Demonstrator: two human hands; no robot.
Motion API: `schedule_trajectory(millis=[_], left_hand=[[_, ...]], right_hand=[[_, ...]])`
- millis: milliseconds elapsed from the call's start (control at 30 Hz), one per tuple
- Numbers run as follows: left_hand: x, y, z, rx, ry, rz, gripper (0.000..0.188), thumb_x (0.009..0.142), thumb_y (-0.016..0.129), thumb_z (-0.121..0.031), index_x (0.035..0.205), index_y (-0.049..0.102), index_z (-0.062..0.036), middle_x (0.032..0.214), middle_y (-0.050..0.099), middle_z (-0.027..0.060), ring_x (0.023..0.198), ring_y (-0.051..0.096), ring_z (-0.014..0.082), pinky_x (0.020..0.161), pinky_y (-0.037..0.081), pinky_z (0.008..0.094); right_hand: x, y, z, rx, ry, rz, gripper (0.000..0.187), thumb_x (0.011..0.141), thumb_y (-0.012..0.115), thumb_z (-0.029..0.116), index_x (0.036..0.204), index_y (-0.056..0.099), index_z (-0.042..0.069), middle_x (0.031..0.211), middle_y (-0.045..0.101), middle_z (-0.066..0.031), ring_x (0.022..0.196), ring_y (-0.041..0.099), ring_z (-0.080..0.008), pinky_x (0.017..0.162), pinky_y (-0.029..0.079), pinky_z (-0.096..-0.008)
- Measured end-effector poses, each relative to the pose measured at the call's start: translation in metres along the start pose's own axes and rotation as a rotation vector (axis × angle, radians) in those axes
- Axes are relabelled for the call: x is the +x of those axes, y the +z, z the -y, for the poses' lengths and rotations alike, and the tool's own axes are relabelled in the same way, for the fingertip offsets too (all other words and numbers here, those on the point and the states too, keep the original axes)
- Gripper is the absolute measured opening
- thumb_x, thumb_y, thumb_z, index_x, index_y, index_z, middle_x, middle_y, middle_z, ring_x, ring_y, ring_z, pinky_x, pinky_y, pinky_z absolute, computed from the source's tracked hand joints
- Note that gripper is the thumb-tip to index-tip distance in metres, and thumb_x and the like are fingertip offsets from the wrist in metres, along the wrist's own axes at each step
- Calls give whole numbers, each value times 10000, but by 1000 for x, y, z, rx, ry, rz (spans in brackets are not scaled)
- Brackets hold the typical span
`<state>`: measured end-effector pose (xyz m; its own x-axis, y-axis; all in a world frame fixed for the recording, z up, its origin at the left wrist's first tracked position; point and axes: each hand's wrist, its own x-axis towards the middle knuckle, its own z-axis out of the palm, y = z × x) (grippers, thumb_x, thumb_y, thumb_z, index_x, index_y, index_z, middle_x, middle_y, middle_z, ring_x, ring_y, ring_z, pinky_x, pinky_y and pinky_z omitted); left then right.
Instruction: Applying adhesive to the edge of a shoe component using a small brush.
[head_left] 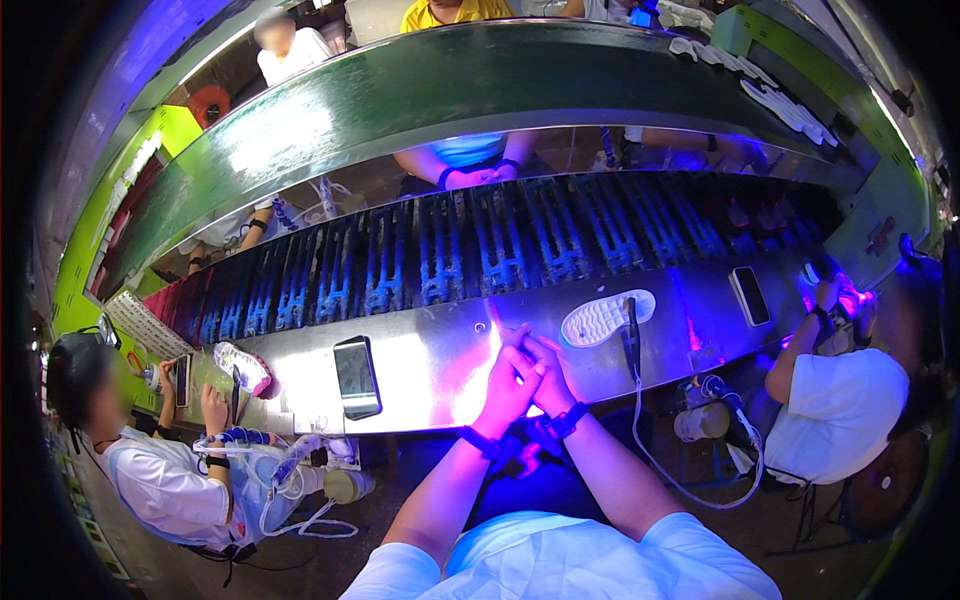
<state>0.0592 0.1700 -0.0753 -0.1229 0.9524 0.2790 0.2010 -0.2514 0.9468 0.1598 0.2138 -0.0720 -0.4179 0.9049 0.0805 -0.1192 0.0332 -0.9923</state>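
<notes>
My left hand (505, 385) and my right hand (549, 372) rest clasped together over the front edge of the metal bench (425, 350), fingers interlaced, with no object visible in them. A dark band circles each wrist. Just right of my hands lies a white shoe sole (585, 322) with a wavy tread facing up. A dark, slim tool (634, 345) rests across the sole, and a pale cable (650, 465) runs from it down off the bench. Left of my hands is a dark-screened smartphone (357, 377).
Beyond the bench runs a conveyor of blue-lit slats (440, 250), with a raised green belt (400, 100) above it. White gloves (790, 112) lie at that belt's right. Co-workers sit close at left (180, 480) and right (840, 415). Another phone (750, 296) lies right.
</notes>
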Motion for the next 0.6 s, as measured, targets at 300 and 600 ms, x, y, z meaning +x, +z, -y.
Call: schedule_trajectory(millis=[300,600], left_hand=[[1,0,5,39,46,-41,733,928,722,-331,1506,422,5,1458,523,231,1320,545,356,1079,456,443],[-1,4,-6,-14,-2,-75,864,940,724,-363,1584,278,3,1478,486,242,1343,520,343,1097,447,447]], right_hand=[[0,2,5,14,-8,-5,473,1034,651,294,1394,593,-7,1279,653,-88,1175,618,-162,1009,501,-316],[-1,6,5,-17,-61,-60,494,1023,668,297,1432,572,37,1172,647,-71,1077,628,-150,942,522,-314]])
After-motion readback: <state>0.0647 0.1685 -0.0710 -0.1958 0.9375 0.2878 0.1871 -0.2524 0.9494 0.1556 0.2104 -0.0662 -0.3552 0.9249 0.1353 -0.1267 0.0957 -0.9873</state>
